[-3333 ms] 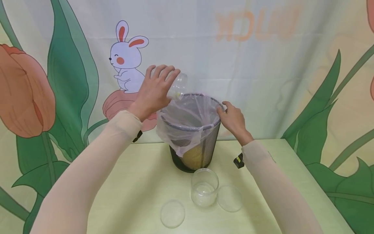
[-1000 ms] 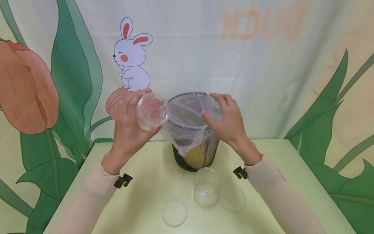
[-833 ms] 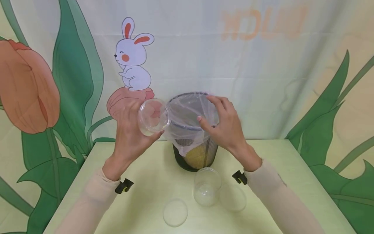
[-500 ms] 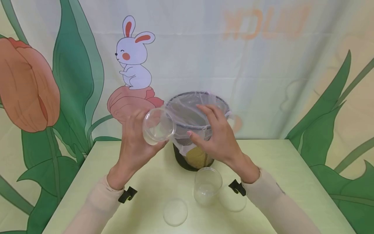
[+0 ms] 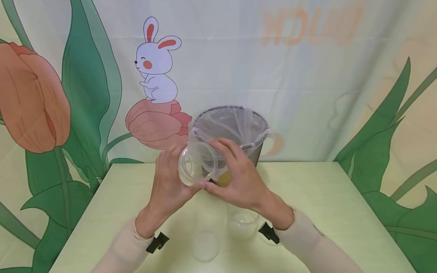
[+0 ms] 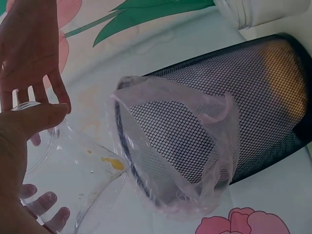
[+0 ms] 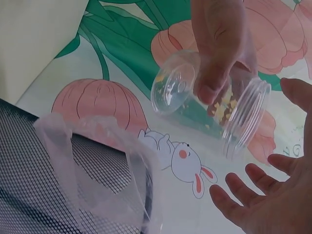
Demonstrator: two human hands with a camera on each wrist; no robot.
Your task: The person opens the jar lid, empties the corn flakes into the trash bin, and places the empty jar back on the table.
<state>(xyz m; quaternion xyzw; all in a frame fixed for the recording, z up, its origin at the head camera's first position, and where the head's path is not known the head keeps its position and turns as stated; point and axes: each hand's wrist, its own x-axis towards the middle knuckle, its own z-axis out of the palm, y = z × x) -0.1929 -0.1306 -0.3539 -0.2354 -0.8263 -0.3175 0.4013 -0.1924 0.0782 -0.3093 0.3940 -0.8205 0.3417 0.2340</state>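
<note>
My left hand (image 5: 170,182) grips a clear plastic jar (image 5: 198,163) by its side, in front of the waste basket (image 5: 261,149). The jar lies tilted, its threaded mouth (image 7: 248,117) towards my right hand. Small yellowish bits (image 7: 223,106) cling inside it. My right hand (image 5: 244,182) is beside the mouth, thumb and fingers spread. In the right wrist view a gap shows between those fingers and the jar. A pale translucent liner (image 6: 165,92) is folded over the rim of the black mesh basket, and something yellow shows low in it.
A second clear jar (image 5: 240,229) stands on the pale table (image 5: 324,197), partly behind my right wrist. One clear round lid (image 5: 205,246) lies to its left. Another is mostly covered by my right wrist. A printed rabbit-and-tulip cloth (image 5: 218,68) hangs behind.
The jar has come from above the basket's rim towards me, and its mouth has turned round. My right hand has let go of the rim and moved left to the jar.
</note>
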